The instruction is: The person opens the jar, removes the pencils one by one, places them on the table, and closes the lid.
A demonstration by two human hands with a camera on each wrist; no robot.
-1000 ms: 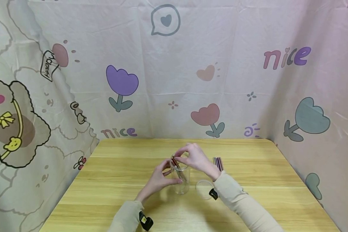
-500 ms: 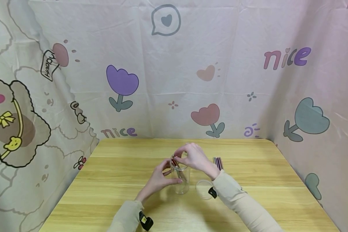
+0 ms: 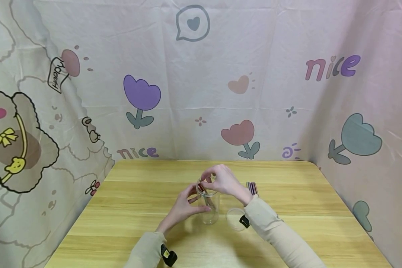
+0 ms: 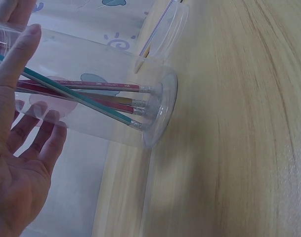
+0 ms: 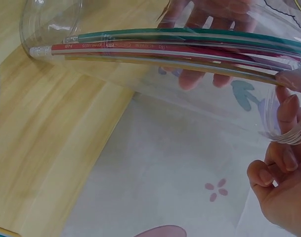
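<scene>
A clear plastic jar stands upright on the table. My left hand grips its side, thumb in front and fingers behind. Several pencils lean inside, eraser ends down: a teal pencil, a red pencil and a yellow pencil among them. At the jar's mouth my right hand reaches to the pencils' upper ends. In the right wrist view, its thumb and finger pinch the yellow pencil's end beside the rim; its other fingers curl loosely outside the jar.
On the wooden table, a round clear lid lies flat right of the jar, partly under the right wrist's camera. More pencils lie side by side behind the right forearm. A printed curtain hangs along the table's back and sides.
The right hand and forearm have shifted very slightly left at the jar's mouth. The left hand and the jar keep their places.
</scene>
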